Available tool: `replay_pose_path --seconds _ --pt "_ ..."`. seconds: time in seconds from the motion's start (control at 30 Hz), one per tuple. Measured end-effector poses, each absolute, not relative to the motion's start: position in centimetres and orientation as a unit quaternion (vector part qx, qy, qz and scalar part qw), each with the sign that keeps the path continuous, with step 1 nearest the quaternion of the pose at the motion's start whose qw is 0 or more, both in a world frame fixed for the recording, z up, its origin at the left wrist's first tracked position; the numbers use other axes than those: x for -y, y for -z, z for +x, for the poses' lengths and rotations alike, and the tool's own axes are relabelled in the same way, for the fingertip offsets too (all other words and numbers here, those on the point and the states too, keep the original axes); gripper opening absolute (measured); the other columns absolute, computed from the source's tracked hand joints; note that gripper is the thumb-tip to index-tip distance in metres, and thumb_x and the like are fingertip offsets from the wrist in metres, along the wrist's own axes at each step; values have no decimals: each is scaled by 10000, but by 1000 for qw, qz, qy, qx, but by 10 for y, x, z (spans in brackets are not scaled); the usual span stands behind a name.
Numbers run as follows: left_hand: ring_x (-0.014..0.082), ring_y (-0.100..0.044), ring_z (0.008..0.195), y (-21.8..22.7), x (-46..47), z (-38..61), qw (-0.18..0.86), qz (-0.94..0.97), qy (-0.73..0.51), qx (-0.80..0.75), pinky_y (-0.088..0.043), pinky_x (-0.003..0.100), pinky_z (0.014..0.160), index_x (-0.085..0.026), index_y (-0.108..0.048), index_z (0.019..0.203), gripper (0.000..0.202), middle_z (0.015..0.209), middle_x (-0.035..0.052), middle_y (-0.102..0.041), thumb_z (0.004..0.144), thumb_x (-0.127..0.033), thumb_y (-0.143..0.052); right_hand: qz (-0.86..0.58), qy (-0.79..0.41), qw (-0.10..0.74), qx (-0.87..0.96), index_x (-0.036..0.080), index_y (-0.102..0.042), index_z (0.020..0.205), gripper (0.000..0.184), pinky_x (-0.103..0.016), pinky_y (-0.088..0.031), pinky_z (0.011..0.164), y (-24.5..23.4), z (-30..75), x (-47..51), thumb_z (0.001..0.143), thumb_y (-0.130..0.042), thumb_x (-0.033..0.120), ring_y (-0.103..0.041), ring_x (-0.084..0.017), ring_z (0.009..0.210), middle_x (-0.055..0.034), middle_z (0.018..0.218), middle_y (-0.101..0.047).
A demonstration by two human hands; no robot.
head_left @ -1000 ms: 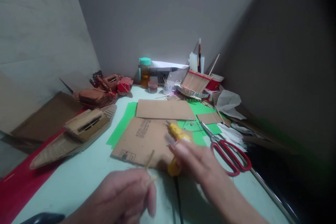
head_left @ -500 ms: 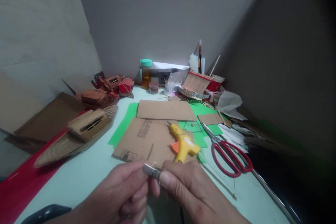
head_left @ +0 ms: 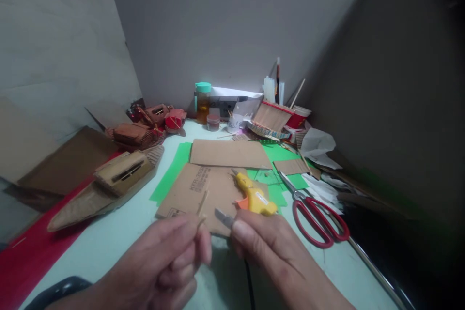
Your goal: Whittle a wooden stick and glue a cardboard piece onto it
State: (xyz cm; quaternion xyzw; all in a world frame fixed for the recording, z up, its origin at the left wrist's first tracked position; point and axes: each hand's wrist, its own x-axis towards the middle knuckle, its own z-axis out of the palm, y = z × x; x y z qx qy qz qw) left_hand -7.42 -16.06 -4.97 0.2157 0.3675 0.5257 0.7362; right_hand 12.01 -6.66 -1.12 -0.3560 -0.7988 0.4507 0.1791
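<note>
My left hand (head_left: 169, 256) is closed, with a thin pale stick (head_left: 202, 204) pinched between thumb and forefinger and pointing up and away. A short grey blade of a craft knife (head_left: 223, 217) sticks out from my right hand (head_left: 272, 252), whose fingers are wrapped round the handle and hide it. The blade tip stands a little to the right of the stick, apart from it. Just beyond both hands lies a printed cardboard sheet (head_left: 181, 191). A yellow glue gun (head_left: 254, 194) rests on it, its handle hidden behind my right hand.
Red-handled scissors (head_left: 317, 218) lie on the right. A cardboard boat (head_left: 119, 179) sits at the left, with reddish models (head_left: 134, 133) behind it. Another cardboard piece (head_left: 228, 152) rests over green sheets (head_left: 170, 174). A jar (head_left: 202, 104) and cups stand at the back.
My hands have drawn apart. The knife blade, earlier against my left fingers, has moved right and now points away from me. The stick has shifted slightly left and up.
</note>
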Motion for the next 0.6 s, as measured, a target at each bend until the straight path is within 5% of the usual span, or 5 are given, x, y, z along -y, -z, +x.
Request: replay_pose_path --seconds 0.4,0.6 --pt "25 -168 400 47 160 -64 732 217 -495 -413 -186 149 379 -160 -691 722 420 493 -112 -277 762 -563 -805 -284 -512 75 807 236 -548 785 439 -291 -372 798 15 112 73 1054 -316 494 -541 -165 820 18 790 -568" --pt "14 -101 398 49 157 -61 733 190 -507 -412 -121 143 369 -157 -649 681 425 503 -121 -251 762 -539 -817 -315 -492 103 805 229 -498 737 451 -298 -358 753 21 112 75 1043 -329 514 -513 -174 794 15 761 -563"
